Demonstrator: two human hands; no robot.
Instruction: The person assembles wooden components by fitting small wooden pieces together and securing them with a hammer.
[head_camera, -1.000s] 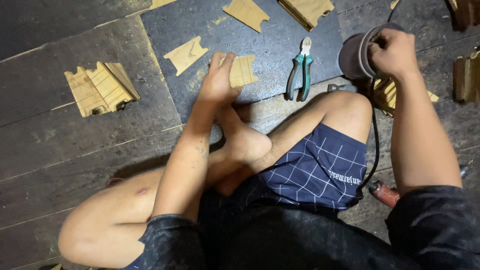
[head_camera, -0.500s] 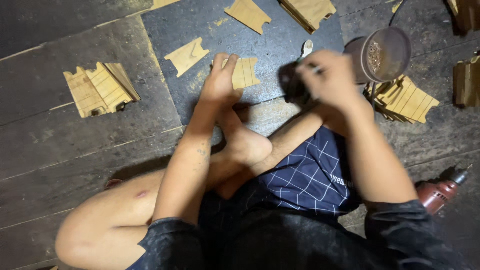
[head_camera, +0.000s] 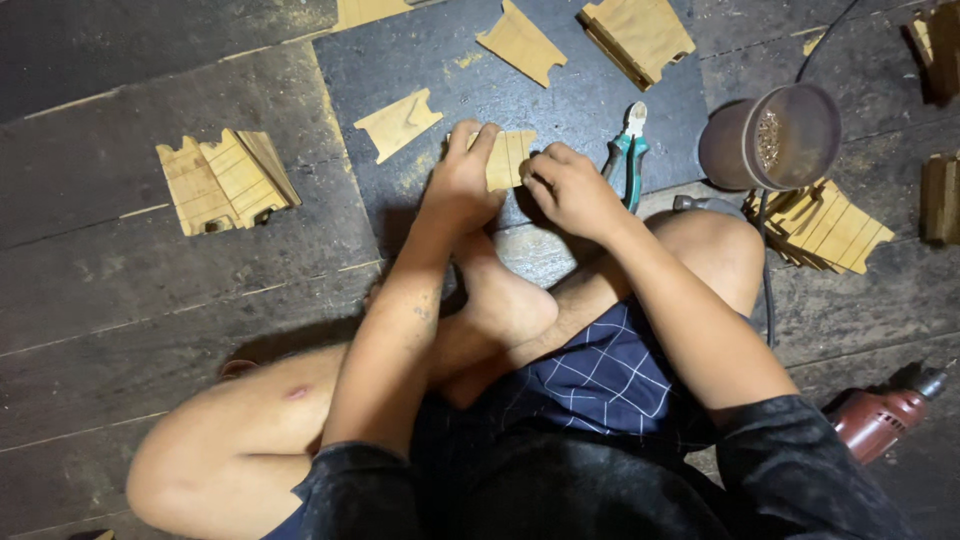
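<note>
A small notched wooden piece (head_camera: 510, 158) is pinned flat on the dark mat (head_camera: 580, 95) by the left hand (head_camera: 462, 185), fingers spread, and touched by the curled right hand (head_camera: 572, 190), teal-handled pliers (head_camera: 628, 150) lying just beside.

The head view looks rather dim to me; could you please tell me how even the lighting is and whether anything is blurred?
Head view: light falls mostly on the centre, where the left hand and right hand rest on a wooden piece, all sharp; the floor planks darken toward the corners; the drill at the lower right sits in shadow; no glare, no motion blur.
</note>
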